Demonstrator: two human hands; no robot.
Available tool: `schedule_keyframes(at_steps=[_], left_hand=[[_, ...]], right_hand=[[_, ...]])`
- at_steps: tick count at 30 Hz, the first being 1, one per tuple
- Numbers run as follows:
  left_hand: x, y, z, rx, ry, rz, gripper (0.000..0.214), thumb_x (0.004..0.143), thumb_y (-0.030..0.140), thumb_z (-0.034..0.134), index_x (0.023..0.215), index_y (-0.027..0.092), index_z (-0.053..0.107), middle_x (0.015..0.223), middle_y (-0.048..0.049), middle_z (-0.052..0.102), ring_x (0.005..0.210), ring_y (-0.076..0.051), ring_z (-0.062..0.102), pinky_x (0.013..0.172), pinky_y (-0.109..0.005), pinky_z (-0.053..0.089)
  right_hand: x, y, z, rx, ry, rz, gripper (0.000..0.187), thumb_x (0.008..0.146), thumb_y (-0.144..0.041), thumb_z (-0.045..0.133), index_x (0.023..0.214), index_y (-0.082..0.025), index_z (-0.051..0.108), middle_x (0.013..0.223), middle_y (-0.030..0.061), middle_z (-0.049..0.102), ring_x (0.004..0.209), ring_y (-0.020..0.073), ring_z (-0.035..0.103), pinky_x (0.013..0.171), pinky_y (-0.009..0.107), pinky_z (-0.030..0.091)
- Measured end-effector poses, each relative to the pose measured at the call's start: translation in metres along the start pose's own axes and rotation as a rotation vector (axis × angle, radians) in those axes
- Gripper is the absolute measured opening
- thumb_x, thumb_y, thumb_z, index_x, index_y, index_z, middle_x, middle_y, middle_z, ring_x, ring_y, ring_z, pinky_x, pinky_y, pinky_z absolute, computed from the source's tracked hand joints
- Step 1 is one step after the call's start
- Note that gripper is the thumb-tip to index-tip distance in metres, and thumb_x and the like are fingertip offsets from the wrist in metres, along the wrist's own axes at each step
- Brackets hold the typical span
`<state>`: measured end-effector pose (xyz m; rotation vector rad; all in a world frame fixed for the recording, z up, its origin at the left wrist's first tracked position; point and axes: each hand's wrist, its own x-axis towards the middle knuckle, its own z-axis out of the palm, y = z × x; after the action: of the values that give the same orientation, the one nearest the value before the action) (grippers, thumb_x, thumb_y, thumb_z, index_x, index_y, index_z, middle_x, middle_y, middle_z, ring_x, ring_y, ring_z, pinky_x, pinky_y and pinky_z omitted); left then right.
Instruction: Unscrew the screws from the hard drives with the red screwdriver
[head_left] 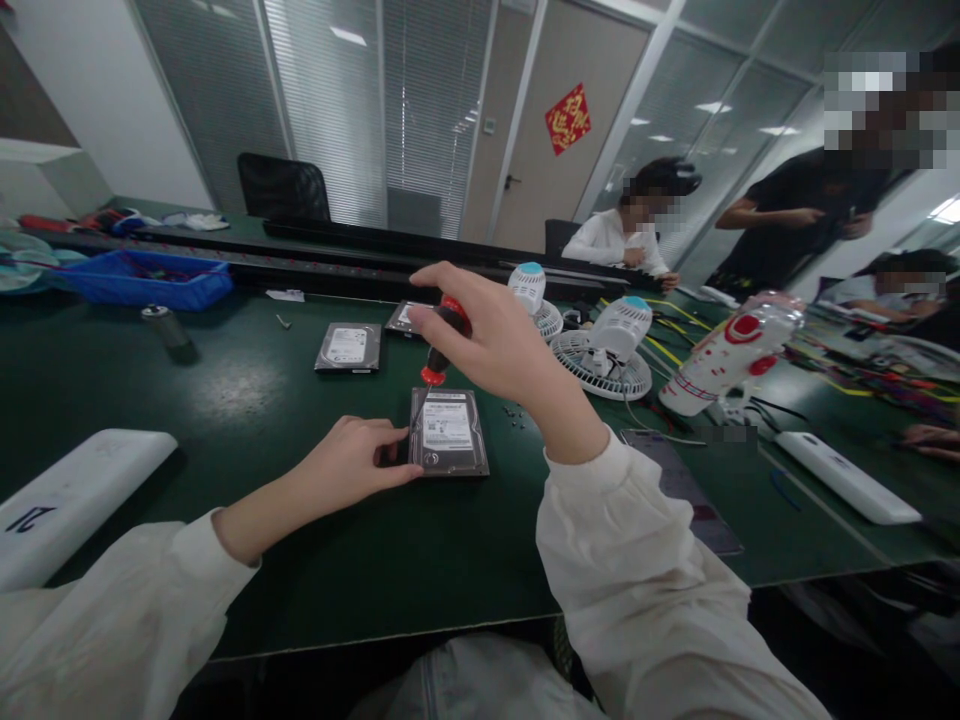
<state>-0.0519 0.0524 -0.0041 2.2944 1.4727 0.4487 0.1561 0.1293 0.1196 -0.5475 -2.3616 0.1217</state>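
Your right hand wraps the screwdriver; your left hand, half-open, braces the hard drive. The tip, hardly visible, may slip if you tilt it.

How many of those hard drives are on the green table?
3: one hard drive touched by the left hand; a second farther back; a third partly hidden behind the right hand. Others may be hidden.

The hard drive lies flat on the green table, white label up. The screwdriver, red-and-black handle, stands tilted above it, tip at its far left corner.
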Motion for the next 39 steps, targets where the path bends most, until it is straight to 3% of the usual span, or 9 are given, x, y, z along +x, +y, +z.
schedule_keyframes(at_steps=[4, 7, 11, 14, 17, 23, 29, 34, 39], left_hand=[[0.000, 0.000, 0.000, 0.001, -0.001, -0.011, 0.050, 0.098, 0.060, 0.063, 0.117, 0.017, 0.079, 0.089, -0.0046, 0.072, 0.076, -0.022, 0.066, 0.071, -0.033, 0.043], [0.000, -0.001, 0.001, -0.001, 0.000, -0.006, 0.049, 0.098, 0.060, 0.063, 0.115, 0.017, 0.080, 0.089, -0.0044, 0.072, 0.076, -0.021, 0.066, 0.071, -0.033, 0.043], [0.000, -0.002, 0.001, -0.005, 0.005, 0.002, 0.049, 0.098, 0.061, 0.063, 0.112, 0.017, 0.080, 0.089, -0.0045, 0.072, 0.077, -0.021, 0.066, 0.070, -0.033, 0.044], [0.000, -0.003, 0.002, -0.010, 0.006, 0.009, 0.048, 0.098, 0.060, 0.063, 0.112, 0.017, 0.080, 0.090, -0.0047, 0.073, 0.076, -0.021, 0.066, 0.070, -0.033, 0.044], [-0.001, -0.004, 0.002, -0.016, 0.005, 0.006, 0.049, 0.098, 0.060, 0.063, 0.113, 0.017, 0.080, 0.089, -0.0045, 0.072, 0.076, -0.021, 0.066, 0.071, -0.033, 0.044], [-0.001, -0.004, 0.001, -0.013, -0.006, -0.014, 0.049, 0.098, 0.061, 0.064, 0.115, 0.018, 0.080, 0.090, -0.0046, 0.072, 0.077, -0.022, 0.067, 0.070, -0.033, 0.044], [0.000, -0.004, 0.002, -0.010, 0.006, -0.005, 0.051, 0.097, 0.062, 0.063, 0.115, 0.018, 0.080, 0.090, -0.0050, 0.073, 0.075, -0.021, 0.066, 0.070, -0.032, 0.044], [0.000, -0.004, 0.002, 0.003, 0.008, 0.001, 0.050, 0.097, 0.062, 0.063, 0.113, 0.017, 0.080, 0.089, -0.0050, 0.073, 0.074, -0.020, 0.065, 0.069, -0.032, 0.043], [0.000, -0.004, 0.001, -0.003, 0.009, 0.011, 0.048, 0.098, 0.060, 0.063, 0.114, 0.018, 0.080, 0.087, -0.0043, 0.073, 0.073, -0.020, 0.065, 0.068, -0.031, 0.043]], right_hand=[[0.000, 0.000, 0.000, -0.056, -0.010, 0.095, 0.050, 0.104, -0.032, 0.052, 0.151, -0.015, 0.046, 0.093, 0.0045, 0.070, 0.086, 0.0236, 0.066, 0.080, 0.038, 0.048], [-0.001, 0.003, 0.001, 0.039, -0.021, 0.082, 0.057, 0.098, -0.025, 0.053, 0.152, -0.015, 0.035, 0.101, 0.0056, 0.068, 0.086, 0.0222, 0.065, 0.084, 0.039, 0.051], [-0.001, 0.007, 0.004, 0.057, -0.001, 0.048, 0.039, 0.096, -0.025, 0.054, 0.133, -0.019, 0.042, 0.116, 0.0084, 0.063, 0.095, 0.0212, 0.063, 0.088, 0.040, 0.051], [0.000, 0.011, 0.005, 0.047, 0.047, 0.033, 0.024, 0.097, -0.030, 0.059, 0.115, -0.022, 0.045, 0.107, 0.0048, 0.061, 0.089, 0.0188, 0.059, 0.085, 0.039, 0.052], [0.001, 0.012, 0.001, 0.090, 0.067, 0.003, 0.027, 0.094, -0.035, 0.069, 0.107, -0.023, 0.049, 0.100, 0.0025, 0.063, 0.086, 0.0186, 0.059, 0.084, 0.039, 0.053], [0.000, 0.006, -0.009, 0.103, -0.001, -0.073, 0.027, 0.086, -0.014, 0.060, 0.112, -0.017, 0.065, 0.107, 0.0073, 0.073, 0.092, 0.0205, 0.066, 0.085, 0.037, 0.053], [0.001, 0.002, -0.001, 0.035, 0.032, -0.063, 0.025, 0.101, -0.037, 0.059, 0.114, -0.017, 0.067, 0.108, 0.0081, 0.075, 0.096, 0.0222, 0.068, 0.084, 0.037, 0.050], [0.001, 0.001, 0.005, 0.049, 0.063, -0.028, 0.037, 0.091, -0.017, 0.053, 0.128, -0.018, 0.054, 0.118, 0.0088, 0.068, 0.099, 0.0208, 0.064, 0.087, 0.036, 0.051], [0.001, -0.001, 0.004, 0.028, 0.021, 0.004, 0.023, 0.100, -0.029, 0.050, 0.121, -0.021, 0.056, 0.124, 0.0093, 0.065, 0.104, 0.0227, 0.061, 0.089, 0.038, 0.051]])
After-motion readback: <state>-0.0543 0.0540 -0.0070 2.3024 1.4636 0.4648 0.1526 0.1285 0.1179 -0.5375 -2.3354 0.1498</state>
